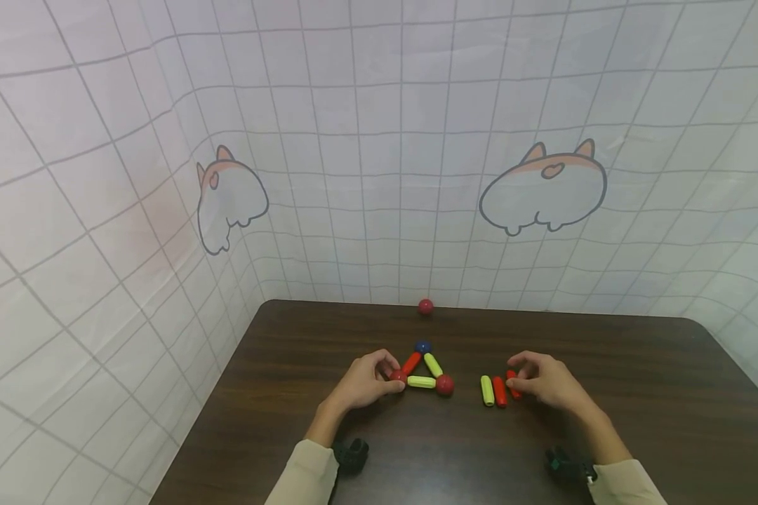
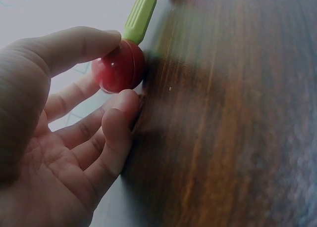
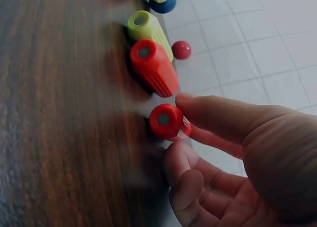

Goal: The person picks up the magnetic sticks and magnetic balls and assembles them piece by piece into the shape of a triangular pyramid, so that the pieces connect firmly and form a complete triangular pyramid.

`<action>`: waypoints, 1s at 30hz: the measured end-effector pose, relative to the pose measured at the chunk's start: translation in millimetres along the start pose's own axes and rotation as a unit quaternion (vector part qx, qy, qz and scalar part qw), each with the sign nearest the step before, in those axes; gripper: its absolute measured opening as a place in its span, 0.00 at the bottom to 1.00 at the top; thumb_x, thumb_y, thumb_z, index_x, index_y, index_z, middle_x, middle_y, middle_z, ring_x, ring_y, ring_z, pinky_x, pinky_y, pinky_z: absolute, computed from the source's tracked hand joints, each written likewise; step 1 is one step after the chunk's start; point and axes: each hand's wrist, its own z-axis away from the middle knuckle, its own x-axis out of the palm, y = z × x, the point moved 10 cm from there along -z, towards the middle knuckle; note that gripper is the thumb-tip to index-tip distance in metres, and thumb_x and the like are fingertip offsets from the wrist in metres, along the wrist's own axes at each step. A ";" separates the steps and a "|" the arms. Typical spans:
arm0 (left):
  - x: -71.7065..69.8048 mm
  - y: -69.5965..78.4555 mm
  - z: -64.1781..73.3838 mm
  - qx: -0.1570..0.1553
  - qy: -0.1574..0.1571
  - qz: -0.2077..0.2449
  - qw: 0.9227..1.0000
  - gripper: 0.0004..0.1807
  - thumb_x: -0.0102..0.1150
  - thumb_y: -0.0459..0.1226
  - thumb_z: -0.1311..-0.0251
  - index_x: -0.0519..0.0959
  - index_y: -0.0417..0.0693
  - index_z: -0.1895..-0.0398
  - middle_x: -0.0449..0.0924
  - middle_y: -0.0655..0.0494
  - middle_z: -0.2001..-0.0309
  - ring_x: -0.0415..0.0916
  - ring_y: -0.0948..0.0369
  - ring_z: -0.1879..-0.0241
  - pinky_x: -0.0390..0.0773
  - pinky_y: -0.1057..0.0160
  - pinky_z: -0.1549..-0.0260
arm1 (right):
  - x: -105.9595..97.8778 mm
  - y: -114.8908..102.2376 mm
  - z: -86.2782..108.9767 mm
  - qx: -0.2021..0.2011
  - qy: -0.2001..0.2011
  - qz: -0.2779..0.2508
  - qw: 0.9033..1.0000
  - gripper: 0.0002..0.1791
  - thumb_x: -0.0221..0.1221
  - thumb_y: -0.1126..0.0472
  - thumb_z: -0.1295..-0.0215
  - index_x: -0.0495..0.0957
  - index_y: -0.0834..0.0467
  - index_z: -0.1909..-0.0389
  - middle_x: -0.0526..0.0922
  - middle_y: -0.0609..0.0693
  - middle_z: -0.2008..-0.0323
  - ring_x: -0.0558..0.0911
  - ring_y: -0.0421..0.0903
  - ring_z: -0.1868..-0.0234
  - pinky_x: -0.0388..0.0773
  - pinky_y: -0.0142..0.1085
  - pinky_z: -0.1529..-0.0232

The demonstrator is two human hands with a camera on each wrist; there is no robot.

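A flat triangle of magnetic rods and balls lies on the table, with a blue ball (image 1: pixel 423 347) at its far corner and a red ball (image 1: pixel 444 385) at its right one. My left hand (image 1: pixel 365 382) holds the left corner's red ball (image 2: pixel 118 68) between thumb and fingers. A yellow-green rod (image 1: pixel 422 382) and a red rod (image 1: pixel 411 362) run from that ball; another yellow-green rod (image 1: pixel 433 364) forms the right side. To the right, my right hand (image 1: pixel 546 381) pinches a loose red rod (image 3: pixel 166 120), its grey end facing the wrist camera.
Beside the pinched rod lie another red rod (image 1: pixel 500 392) and a yellow-green rod (image 1: pixel 487 391), roughly parallel. One more red ball (image 1: pixel 426 306) sits at the far edge of the dark wooden table (image 1: pixel 429 449). Behind it hangs a white grid-patterned cloth (image 1: pixel 379 175).
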 end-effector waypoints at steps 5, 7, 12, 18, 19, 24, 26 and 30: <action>0.2 -0.6 -0.2 0.000 0.001 -0.001 1.000 0.14 0.72 0.44 0.39 0.79 0.55 0.54 0.79 0.57 0.61 0.73 0.63 0.74 0.74 0.65 0.75 | -0.3 2.1 0.1 0.007 0.008 0.010 1.000 0.21 0.69 0.58 0.36 0.79 0.59 0.43 0.80 0.50 0.69 0.76 0.45 0.74 0.77 0.36 0.75; 0.3 -0.3 -0.1 0.003 0.002 -0.001 1.000 0.15 0.72 0.44 0.39 0.79 0.54 0.54 0.79 0.57 0.61 0.73 0.63 0.74 0.74 0.65 0.75 | -0.9 2.8 0.5 0.008 0.009 0.011 1.000 0.21 0.68 0.59 0.36 0.79 0.59 0.43 0.81 0.50 0.68 0.76 0.44 0.74 0.76 0.36 0.76; 0.2 0.1 0.3 0.007 0.002 0.000 1.000 0.15 0.73 0.44 0.40 0.79 0.53 0.54 0.79 0.56 0.61 0.72 0.63 0.74 0.73 0.65 0.75 | -1.9 3.9 1.1 0.013 0.007 0.006 1.000 0.19 0.66 0.62 0.36 0.80 0.58 0.43 0.82 0.49 0.68 0.76 0.43 0.75 0.76 0.35 0.77; 0.9 0.7 2.4 0.006 0.004 -0.002 1.000 0.14 0.72 0.44 0.39 0.79 0.54 0.54 0.79 0.56 0.61 0.72 0.63 0.73 0.73 0.66 0.75 | -4.3 1.5 4.3 -0.001 0.014 -0.010 1.000 0.20 0.64 0.66 0.37 0.80 0.58 0.43 0.82 0.52 0.66 0.76 0.44 0.77 0.77 0.37 0.77; 1.2 1.1 3.2 0.006 0.005 -0.002 1.000 0.14 0.72 0.44 0.39 0.79 0.54 0.54 0.79 0.56 0.61 0.72 0.63 0.73 0.73 0.66 0.75 | -4.7 1.5 4.9 -0.003 0.015 -0.013 1.000 0.20 0.64 0.66 0.37 0.80 0.58 0.43 0.82 0.52 0.65 0.76 0.44 0.76 0.77 0.37 0.77; 3.3 1.6 7.8 0.004 0.009 -0.004 1.000 0.13 0.72 0.44 0.39 0.79 0.56 0.54 0.79 0.58 0.61 0.73 0.63 0.73 0.74 0.65 0.74 | -6.1 0.5 7.4 -0.022 0.017 -0.039 0.999 0.19 0.62 0.68 0.35 0.80 0.59 0.43 0.82 0.55 0.61 0.79 0.45 0.75 0.80 0.38 0.75; 4.1 1.4 9.6 0.004 0.010 -0.005 1.000 0.13 0.72 0.44 0.39 0.79 0.56 0.54 0.79 0.58 0.61 0.73 0.63 0.72 0.74 0.65 0.74 | -6.8 -0.7 8.0 -0.031 0.017 -0.046 0.998 0.19 0.62 0.68 0.35 0.80 0.60 0.43 0.82 0.56 0.60 0.80 0.45 0.74 0.81 0.39 0.75; 6.0 0.7 12.7 0.003 0.012 -0.006 1.000 0.13 0.72 0.44 0.39 0.79 0.56 0.54 0.79 0.59 0.61 0.73 0.62 0.72 0.74 0.65 0.74 | -8.3 -3.9 9.8 -0.050 0.018 -0.056 0.997 0.18 0.62 0.68 0.34 0.79 0.61 0.44 0.81 0.58 0.60 0.80 0.44 0.73 0.80 0.39 0.76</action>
